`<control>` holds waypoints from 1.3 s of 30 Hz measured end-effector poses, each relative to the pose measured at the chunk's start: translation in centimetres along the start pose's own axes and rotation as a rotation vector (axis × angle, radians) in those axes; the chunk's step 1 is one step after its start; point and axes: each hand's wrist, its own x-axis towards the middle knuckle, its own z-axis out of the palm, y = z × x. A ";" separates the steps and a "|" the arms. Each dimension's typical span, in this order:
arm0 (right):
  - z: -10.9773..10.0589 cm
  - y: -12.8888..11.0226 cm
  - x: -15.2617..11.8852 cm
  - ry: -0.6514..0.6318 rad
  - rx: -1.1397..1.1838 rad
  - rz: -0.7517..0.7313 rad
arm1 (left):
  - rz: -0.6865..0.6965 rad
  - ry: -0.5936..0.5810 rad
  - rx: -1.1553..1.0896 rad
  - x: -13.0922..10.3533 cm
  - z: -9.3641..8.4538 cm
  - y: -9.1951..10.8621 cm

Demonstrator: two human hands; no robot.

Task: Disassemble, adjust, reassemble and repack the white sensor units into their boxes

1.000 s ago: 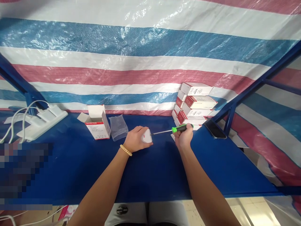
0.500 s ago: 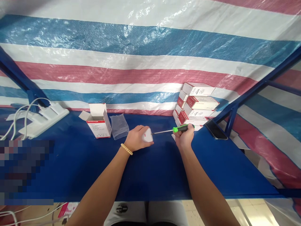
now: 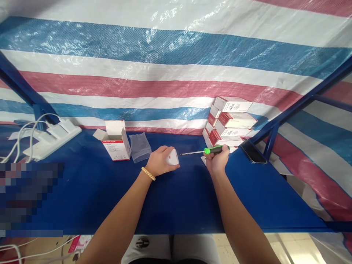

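Observation:
My left hand point(image 3: 159, 161) is closed around a small white device point(image 3: 173, 157) with a red mark, and covers part of it. My right hand point(image 3: 218, 160) grips a screwdriver point(image 3: 213, 149) by its green and black handle. The thin metal shaft points left, its tip just short of the device's right side. Below the right hand, a white piece point(image 3: 203, 160) shows in part. To the left of my left hand are a clear plastic bag point(image 3: 140, 147) and an open white and red box point(image 3: 117, 149) marked DETECTOR.
Several white and red boxes point(image 3: 231, 128) are stacked at the back right, beside a dark phone point(image 3: 254, 152). A white power strip point(image 3: 53, 139) with plugs and cables lies at the left. Striped sheeting point(image 3: 165, 88) hangs behind the blue table point(image 3: 178, 205).
The screwdriver has drawn back slightly to the right with my right hand, so its tip has come away from the device. My left hand still holds the device in place.

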 end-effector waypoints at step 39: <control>0.3 0.1 -0.5 -0.024 -0.028 -0.027 | -0.032 -0.010 0.016 0.1 0.0 0.0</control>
